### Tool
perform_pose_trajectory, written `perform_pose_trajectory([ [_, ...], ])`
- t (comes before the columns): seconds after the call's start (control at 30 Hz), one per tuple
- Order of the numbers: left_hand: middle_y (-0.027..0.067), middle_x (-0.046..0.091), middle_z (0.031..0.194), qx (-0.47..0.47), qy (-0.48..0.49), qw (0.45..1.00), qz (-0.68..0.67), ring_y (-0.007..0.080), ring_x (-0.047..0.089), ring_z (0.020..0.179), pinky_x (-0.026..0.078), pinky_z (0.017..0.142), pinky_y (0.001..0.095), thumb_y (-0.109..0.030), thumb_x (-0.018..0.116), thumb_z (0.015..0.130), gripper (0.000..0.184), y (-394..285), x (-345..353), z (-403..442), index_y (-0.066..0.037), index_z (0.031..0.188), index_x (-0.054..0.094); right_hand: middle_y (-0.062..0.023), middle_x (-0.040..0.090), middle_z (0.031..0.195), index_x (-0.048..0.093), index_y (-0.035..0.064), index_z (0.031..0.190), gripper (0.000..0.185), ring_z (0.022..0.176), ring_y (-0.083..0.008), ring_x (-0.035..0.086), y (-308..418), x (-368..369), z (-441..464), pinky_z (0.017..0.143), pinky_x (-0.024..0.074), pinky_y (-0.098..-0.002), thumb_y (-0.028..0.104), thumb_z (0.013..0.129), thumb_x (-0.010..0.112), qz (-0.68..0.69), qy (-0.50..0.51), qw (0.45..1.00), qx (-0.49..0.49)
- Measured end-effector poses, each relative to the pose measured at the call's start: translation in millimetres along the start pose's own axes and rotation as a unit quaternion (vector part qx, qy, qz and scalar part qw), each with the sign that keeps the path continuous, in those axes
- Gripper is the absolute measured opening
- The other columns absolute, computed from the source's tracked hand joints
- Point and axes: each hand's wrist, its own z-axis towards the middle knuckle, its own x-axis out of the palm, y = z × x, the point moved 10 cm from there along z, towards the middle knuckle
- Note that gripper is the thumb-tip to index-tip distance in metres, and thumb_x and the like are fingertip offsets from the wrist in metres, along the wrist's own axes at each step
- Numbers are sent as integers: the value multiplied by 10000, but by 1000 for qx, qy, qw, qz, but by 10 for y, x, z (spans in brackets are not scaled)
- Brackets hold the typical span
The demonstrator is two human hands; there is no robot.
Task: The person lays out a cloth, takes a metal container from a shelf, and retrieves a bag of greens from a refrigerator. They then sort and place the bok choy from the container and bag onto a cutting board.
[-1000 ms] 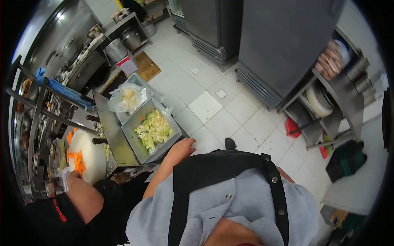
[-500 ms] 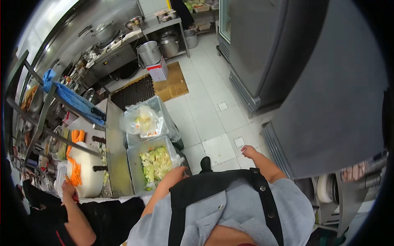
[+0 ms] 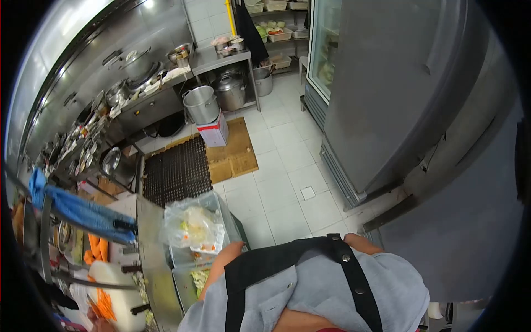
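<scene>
The front plastic bin (image 3: 181, 285), holding chopped leafy greens (image 3: 199, 278), stood at the person's left, partly hidden by the left forearm. Only a little of the left hand (image 3: 236, 248) showed above the apron (image 3: 298, 252), beside the rear plastic bin (image 3: 222, 209); its fingers were out of sight, so whether it gripped anything could not be told. On the right, a piece of bare forearm (image 3: 363, 242) emerged past the apron strap; the right hand itself was hidden, and its grip could not be told either.

A clear plastic bag (image 3: 193, 224) with pale and orange scraps lay in the top of the rear bin. Along the left side of both bins ran an upright steel panel (image 3: 154, 271), with dark knife handles (image 3: 141, 309) against its far side. Beyond the panel was a round white cutting board (image 3: 120, 281) bearing carrot strips (image 3: 105, 305), a co-worker's hand (image 3: 99, 321) at its near edge. Whole carrots (image 3: 97, 249) lay past the board.

Farther ahead, a black rubber mat (image 3: 180, 169) adjoined a flattened piece of cardboard (image 3: 235, 152), where an open metal pot (image 3: 201, 105) sat on a box (image 3: 214, 134). A tall grey refrigerator (image 3: 392, 99) stood to the right.
</scene>
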Motion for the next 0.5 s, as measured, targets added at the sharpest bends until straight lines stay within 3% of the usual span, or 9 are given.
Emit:
perform_pose_trajectory([
  [0.03,219,602,1113,31,28,999,-16,374,567,1054,462,870,431,-273,631,804,456,56,52,270,-42,1190,554,-184,644,1073,711,80,950,258,991,-319,622,57,-556,-550,844,493,-409,138,726,598,78,15,997,5],
  [0.1,222,603,1107,68,51,996,-39,372,572,1046,464,870,433,-278,632,806,472,-56,-158,668,-44,1204,538,-183,644,1076,711,76,951,261,993,-319,622,183,-1028,-361,849,492,-411,144,724,603,70,-3,997,-18],
  [0.2,224,611,1086,36,-28,999,17,370,578,1036,469,864,431,-274,633,801,476,-316,-686,1154,-52,1210,534,-182,648,1066,712,72,944,263,987,-321,625,259,-1381,531,844,491,-420,164,719,614,42,-1,999,-28],
  [0.27,218,625,1052,28,-16,999,15,364,588,1016,477,851,428,-266,636,805,468,-252,-682,1727,-50,1207,538,-184,651,1054,713,72,937,263,978,-323,627,265,-1896,1040,834,491,-427,178,715,619,30,5,999,-23],
  [0.47,213,628,1047,61,28,997,-23,362,591,1011,479,848,427,-267,638,807,464,-680,-1062,2825,-48,1205,542,-119,659,673,692,75,749,183,634,-250,644,855,-4233,1269,620,507,-419,228,715,596,138,-122,959,-214],
  [0.5,212,629,1047,64,28,997,-26,362,592,1010,479,847,427,-267,638,807,463,-721,-1161,2944,-48,1205,542,-112,671,733,691,84,826,213,644,-223,647,895,-4567,1346,615,509,-390,257,738,603,115,-95,971,-187],
])
